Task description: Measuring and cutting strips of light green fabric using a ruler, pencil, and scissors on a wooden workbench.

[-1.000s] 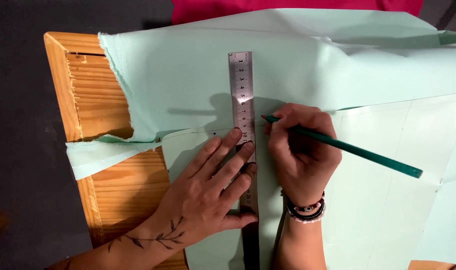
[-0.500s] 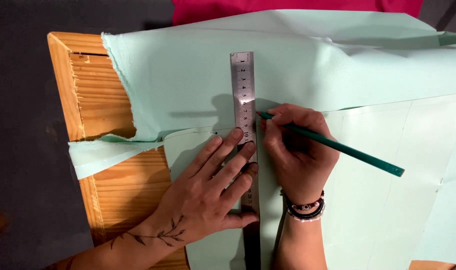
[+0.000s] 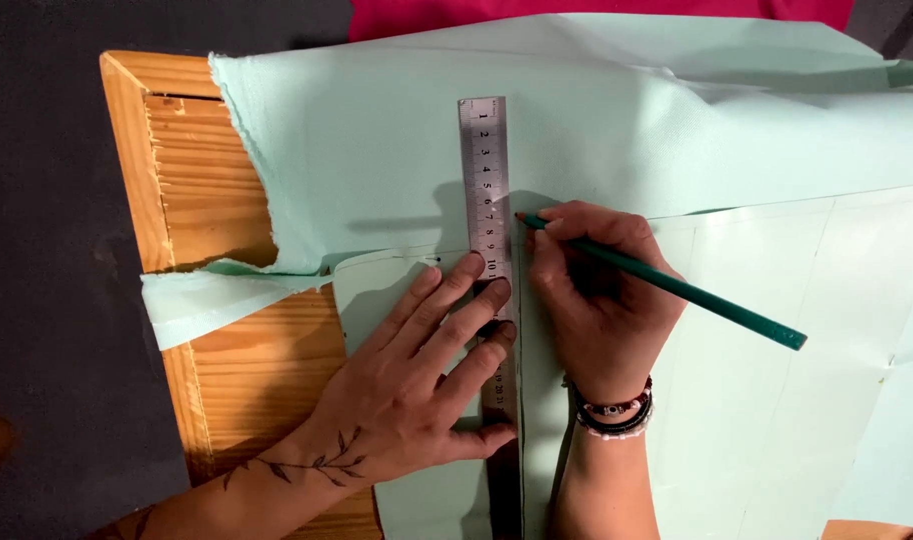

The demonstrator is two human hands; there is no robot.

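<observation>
The left hand (image 3: 417, 395) lay flat with fingers spread, pressing a steel ruler (image 3: 489, 250) down onto a sheet of pale green paper pattern (image 3: 757, 400) that rested over mint-green fabric (image 3: 377, 150) on the wooden bench (image 3: 192, 200). The right hand (image 3: 602, 300) was closed around a green pencil (image 3: 667, 285), its tip touching the fabric just beside the ruler's right edge, about halfway along the ruler. A beaded bracelet (image 3: 617, 415) circled the right wrist.

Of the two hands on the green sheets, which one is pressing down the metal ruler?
The left hand, with its fingers spread flat across the ruler. The right hand instead holds a green pencil beside the ruler's edge.
</observation>
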